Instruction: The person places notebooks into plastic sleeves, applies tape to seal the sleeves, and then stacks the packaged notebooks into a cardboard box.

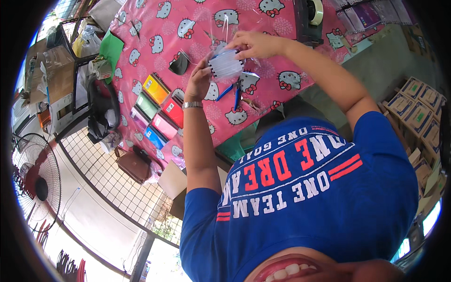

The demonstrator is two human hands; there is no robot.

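A black fan (35, 183) stands far to the left, on the floor. Next comes a row of small coloured notebooks (157, 110) lying on the pink tablecloth (155, 28) with cat faces.

The left hand (199, 80) wears a silver watch (192, 105). Its fingers pinch the left end of a small white notepad (225, 65). The right hand (253, 43) grips the top right of the notepad, with fingers closed on a clear plastic sleeve (226, 26) around it. The notepad is held up just above the table, between both hands. Its long side runs left to right, tipped up a little on the right. A dark spiral edge runs along its left end.

The clear sleeve is hard to see, and I cannot tell how far the notepad sits inside it.

A blue pen (224, 92) lies under the notepad. A tape holder (309, 19) stands at the top. Boxes (416, 113) are stacked on the right.
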